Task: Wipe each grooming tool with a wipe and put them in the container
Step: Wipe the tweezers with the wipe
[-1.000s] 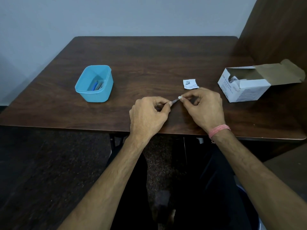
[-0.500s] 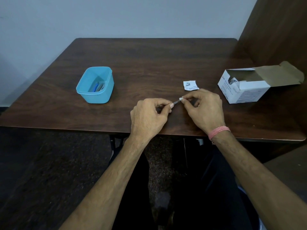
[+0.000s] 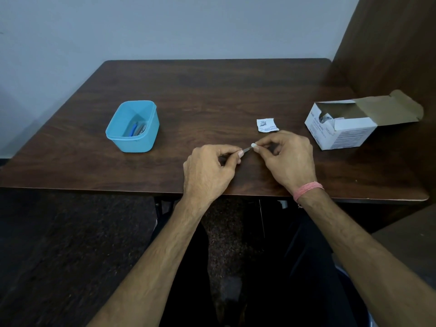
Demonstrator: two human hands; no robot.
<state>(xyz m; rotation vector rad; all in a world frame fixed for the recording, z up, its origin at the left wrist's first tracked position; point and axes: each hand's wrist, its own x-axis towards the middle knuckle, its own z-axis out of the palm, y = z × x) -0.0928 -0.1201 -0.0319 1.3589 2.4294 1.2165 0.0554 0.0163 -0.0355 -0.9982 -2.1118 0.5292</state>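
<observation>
My left hand [image 3: 210, 171] pinches a thin metal grooming tool [image 3: 247, 150] near the table's front edge; most of the tool is hidden in my fist. My right hand [image 3: 287, 159] pinches a small white wipe [image 3: 253, 145] around the tool's free end. A light blue plastic container [image 3: 122, 138] stands to the left with a blue-handled tool and other tools [image 3: 136, 129] lying in it.
A torn white wipe wrapper [image 3: 266, 125] lies just behind my right hand. An open white cardboard box of wipes [image 3: 342, 133] sits at the right, its flap folded back. A wooden panel [image 3: 389, 43] rises along the table's right side. The dark wooden table [image 3: 212, 90] meets a wall.
Both hands stay together at the same spot on the table, my right fingers shifting slightly along the tool with the wipe. The view has tilted a little.
</observation>
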